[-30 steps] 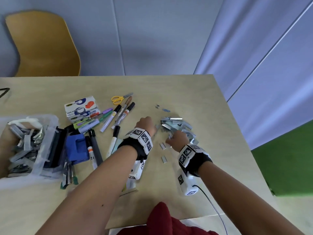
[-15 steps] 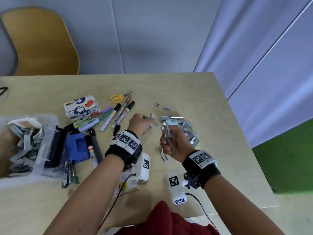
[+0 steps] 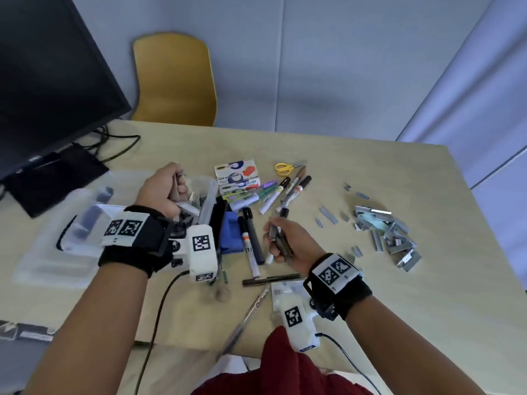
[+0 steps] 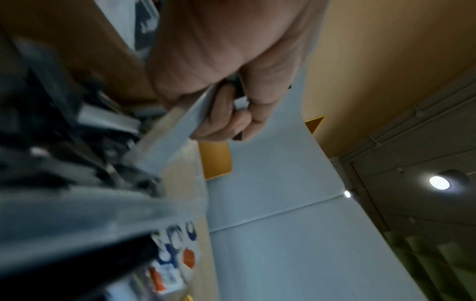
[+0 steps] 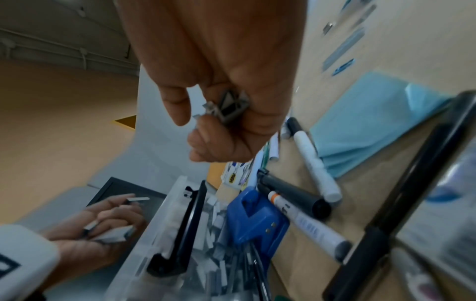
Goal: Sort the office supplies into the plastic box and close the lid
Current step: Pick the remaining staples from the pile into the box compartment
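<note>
Both hands full of staple strips, mid-sort

Left hand point(image 3: 159, 192) grips staple strips point(image 3: 182, 208) over the clear plastic box point(image 3: 208, 201) at left; right hand point(image 3: 288, 242) clutches more strips above the markers point(image 3: 252, 238) on the bench point(image 3: 370, 295).

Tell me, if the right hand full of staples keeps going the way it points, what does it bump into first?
Probably the markers. The right hand, gripping staple strips, points left toward the box, and the markers and the blue hole punch lie between. If the hand is above them, it would reach the box instead; depth is unclear.

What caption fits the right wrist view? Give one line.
Right hand grips staple strips above the plastic box.
</note>
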`<action>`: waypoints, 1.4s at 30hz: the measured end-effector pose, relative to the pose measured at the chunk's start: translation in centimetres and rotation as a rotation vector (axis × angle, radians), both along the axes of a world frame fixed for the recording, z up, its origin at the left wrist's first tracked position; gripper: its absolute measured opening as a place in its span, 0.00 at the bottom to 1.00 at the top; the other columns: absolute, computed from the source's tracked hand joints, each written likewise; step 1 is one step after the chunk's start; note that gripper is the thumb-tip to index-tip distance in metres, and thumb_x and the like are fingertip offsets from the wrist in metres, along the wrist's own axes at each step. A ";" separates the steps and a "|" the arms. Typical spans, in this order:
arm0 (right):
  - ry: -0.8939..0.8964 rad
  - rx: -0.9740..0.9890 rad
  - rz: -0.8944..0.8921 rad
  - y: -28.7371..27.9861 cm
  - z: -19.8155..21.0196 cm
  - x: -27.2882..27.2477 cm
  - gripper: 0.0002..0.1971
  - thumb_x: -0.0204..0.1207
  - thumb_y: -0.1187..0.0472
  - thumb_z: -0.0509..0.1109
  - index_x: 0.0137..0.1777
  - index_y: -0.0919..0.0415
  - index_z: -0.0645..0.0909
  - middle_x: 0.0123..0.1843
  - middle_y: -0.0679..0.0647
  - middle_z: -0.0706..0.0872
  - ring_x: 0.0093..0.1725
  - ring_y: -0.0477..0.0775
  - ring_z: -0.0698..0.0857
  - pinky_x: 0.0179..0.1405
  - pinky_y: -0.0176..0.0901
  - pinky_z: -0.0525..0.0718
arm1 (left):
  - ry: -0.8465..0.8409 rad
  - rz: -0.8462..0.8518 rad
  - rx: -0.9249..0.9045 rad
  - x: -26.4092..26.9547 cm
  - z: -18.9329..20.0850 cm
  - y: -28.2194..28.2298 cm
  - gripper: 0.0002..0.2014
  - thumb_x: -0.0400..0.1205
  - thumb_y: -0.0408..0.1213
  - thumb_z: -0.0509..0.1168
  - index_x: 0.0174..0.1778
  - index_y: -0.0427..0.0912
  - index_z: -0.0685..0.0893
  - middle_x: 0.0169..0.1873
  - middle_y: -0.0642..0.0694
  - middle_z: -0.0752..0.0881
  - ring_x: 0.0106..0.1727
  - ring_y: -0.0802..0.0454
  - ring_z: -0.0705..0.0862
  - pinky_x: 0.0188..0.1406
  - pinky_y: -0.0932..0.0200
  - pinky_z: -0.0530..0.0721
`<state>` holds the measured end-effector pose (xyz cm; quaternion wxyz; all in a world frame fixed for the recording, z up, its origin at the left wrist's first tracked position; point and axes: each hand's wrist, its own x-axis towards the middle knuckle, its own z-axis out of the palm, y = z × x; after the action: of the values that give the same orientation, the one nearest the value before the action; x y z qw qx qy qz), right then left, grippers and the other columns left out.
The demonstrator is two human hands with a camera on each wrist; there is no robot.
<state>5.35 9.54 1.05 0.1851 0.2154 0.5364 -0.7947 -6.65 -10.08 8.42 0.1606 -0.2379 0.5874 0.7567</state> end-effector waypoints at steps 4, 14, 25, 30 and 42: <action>0.007 0.010 0.007 -2.5 0.5 -0.6 0.16 0.83 0.55 0.54 0.35 0.59 0.73 0.26 0.53 0.77 0.16 0.46 0.70 0.15 0.31 0.62 | -0.102 -0.238 -0.159 -0.7 -1.5 -2.0 0.14 0.84 0.33 0.56 0.31 0.41 0.70 0.10 0.51 0.72 0.09 0.59 0.67 0.08 0.76 0.60; 0.128 0.036 -0.137 -7.2 3.2 -3.5 0.10 0.81 0.64 0.58 0.37 0.60 0.70 0.31 0.55 0.76 0.17 0.46 0.73 0.14 0.32 0.65 | -0.043 -0.461 -0.297 -0.3 0.5 -2.4 0.07 0.84 0.38 0.58 0.47 0.43 0.80 0.42 0.47 0.80 0.45 0.47 0.76 0.59 0.44 0.71; 0.201 0.283 -0.007 -16.4 3.0 -7.5 0.11 0.79 0.73 0.55 0.39 0.59 0.72 0.34 0.55 0.75 0.31 0.51 0.74 0.28 0.38 0.70 | 0.423 -0.283 -1.137 2.2 -4.0 -10.0 0.11 0.84 0.38 0.55 0.52 0.41 0.82 0.54 0.42 0.83 0.60 0.42 0.79 0.66 0.44 0.73; 0.390 0.846 0.064 -17.6 1.9 -7.0 0.15 0.78 0.72 0.56 0.61 0.66 0.78 0.58 0.60 0.83 0.55 0.54 0.79 0.56 0.42 0.75 | 0.460 -0.409 -1.285 2.0 -5.0 -10.3 0.14 0.85 0.38 0.51 0.57 0.41 0.80 0.58 0.43 0.78 0.61 0.45 0.76 0.62 0.47 0.70; 0.760 1.483 0.646 -17.6 1.0 -5.2 0.23 0.85 0.55 0.50 0.40 0.66 0.82 0.40 0.61 0.87 0.45 0.59 0.77 0.49 0.40 0.67 | 0.453 -0.396 -1.280 1.8 -5.3 -10.5 0.14 0.85 0.38 0.50 0.56 0.40 0.80 0.57 0.42 0.78 0.59 0.43 0.78 0.60 0.47 0.71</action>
<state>0.16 -8.05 2.09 0.0229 -0.1599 0.9720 -0.1704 -4.87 -20.56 3.08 -0.0024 -0.0110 0.9681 0.2504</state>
